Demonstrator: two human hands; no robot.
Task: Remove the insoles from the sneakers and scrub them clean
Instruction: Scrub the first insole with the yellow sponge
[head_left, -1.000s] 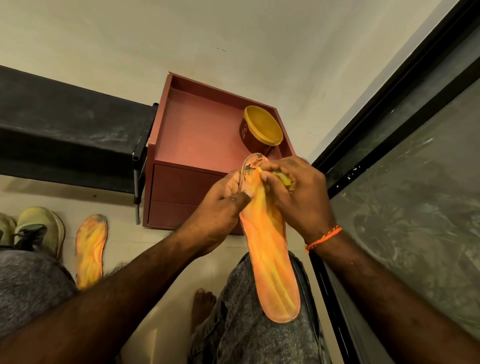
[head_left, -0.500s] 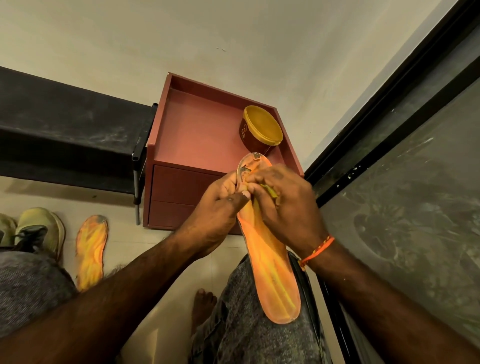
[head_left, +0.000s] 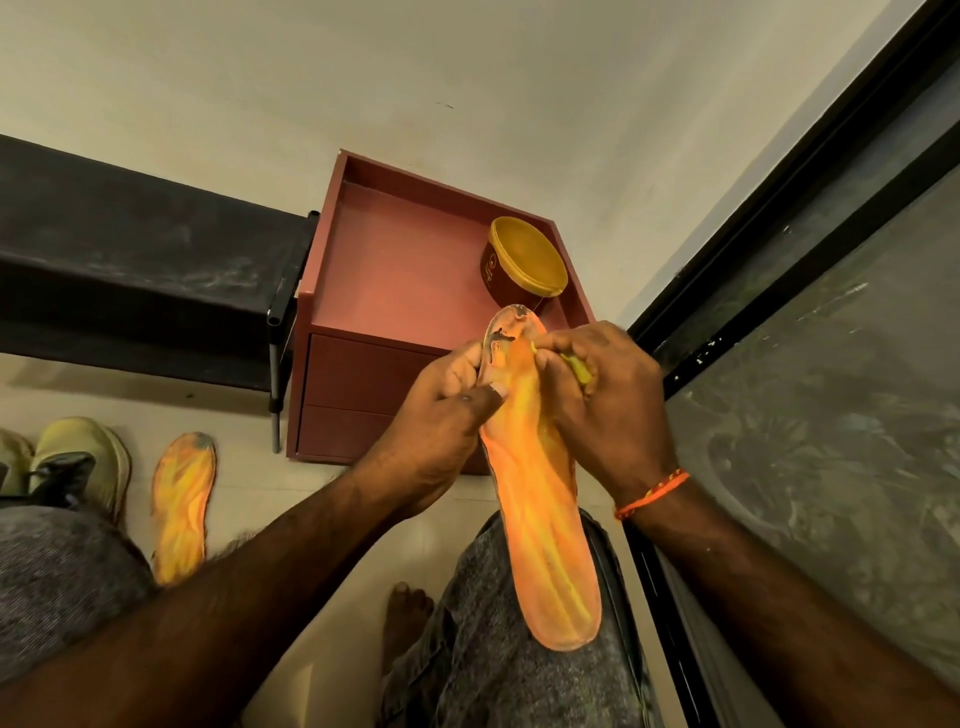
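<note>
An orange insole (head_left: 540, 499) is held upright over the lap, its toe end pinched at the edge by the left hand (head_left: 441, 431), while a small yellow scrubber (head_left: 579, 368), gripped in the curled right hand (head_left: 608, 405), is pressed against the grimy toe. Short, firm strokes are best kept on the dark stains. A second insole (head_left: 182, 506) lies on the floor beside the sneakers (head_left: 78, 462).

Warm, yellowish indoor light fills the scene, moderately bright and fairly even. The pale wall (head_left: 363, 67) shows no glare. Soft shadow lies under the black bench (head_left: 130, 260). Wide-angle distortion bends straight lines near the frame edges, and the forearms at the bottom corners look stretched and slightly soft.
</note>
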